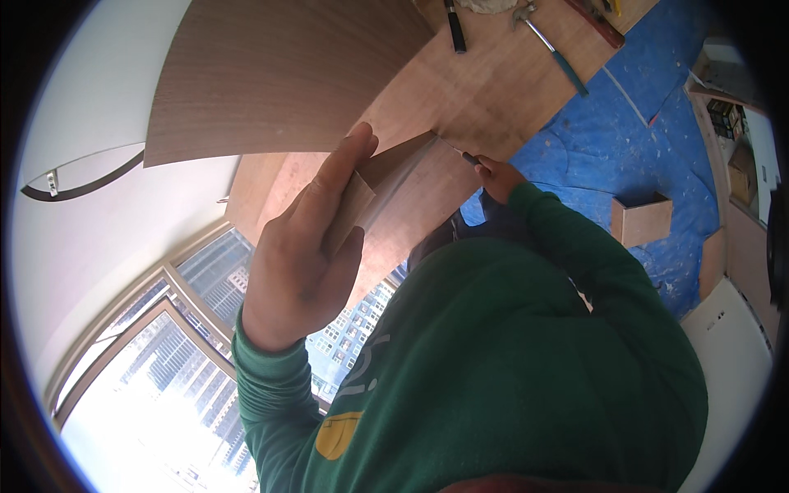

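Observation:
My left hand (300, 255) grips one end of a narrow wooden piece (399, 167), its thumb on one side and its fingers on the other. The piece stands on edge over the plywood worktop (485, 107). At its far end, my right hand (500, 178) is closed round a slim tool (468, 157) with a dark handle and a thin shaft. The shaft's tip is close to the corner of the wooden piece; whether it touches cannot be made out. Past my left fingers stands a large brown wood sheet (279, 82).
Toward the worktop's far end lie a hammer (552, 48) with a teal grip, a black-handled tool (455, 29) and a red-brown tool (598, 23). Blue sheeting (575, 148) covers the floor, where a small wooden box (641, 219) stands. A window (181, 345) is at left.

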### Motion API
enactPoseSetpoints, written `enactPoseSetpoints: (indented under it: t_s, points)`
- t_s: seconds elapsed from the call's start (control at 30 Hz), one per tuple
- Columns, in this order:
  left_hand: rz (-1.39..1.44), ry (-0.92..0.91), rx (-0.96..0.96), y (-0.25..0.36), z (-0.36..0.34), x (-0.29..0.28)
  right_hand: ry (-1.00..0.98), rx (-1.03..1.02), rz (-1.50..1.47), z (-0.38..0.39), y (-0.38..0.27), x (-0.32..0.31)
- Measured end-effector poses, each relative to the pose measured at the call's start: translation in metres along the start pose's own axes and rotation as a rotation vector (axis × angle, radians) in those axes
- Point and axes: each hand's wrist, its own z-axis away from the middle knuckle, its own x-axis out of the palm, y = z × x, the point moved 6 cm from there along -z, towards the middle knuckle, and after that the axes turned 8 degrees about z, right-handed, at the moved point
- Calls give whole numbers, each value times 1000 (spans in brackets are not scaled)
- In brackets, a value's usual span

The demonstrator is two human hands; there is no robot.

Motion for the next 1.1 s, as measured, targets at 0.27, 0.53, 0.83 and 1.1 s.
enactPoseSetpoints:
  t_s: [0.27, 0.53, 0.83, 1.1]
  points:
    - [-37, 3, 40, -1, -1, 0, -28, 26, -101, -7, -18, -12]
    - [-23, 1, 46, 3, 0, 5, -8, -19, -56, -29, -23, 2]
    - [-31, 0, 39, 3, 0, 0, -55, 23, -20, 0, 5, -3]
    - [-29, -1, 36, 1, 0, 3, -2, 5, -85, -1, -25, -12]
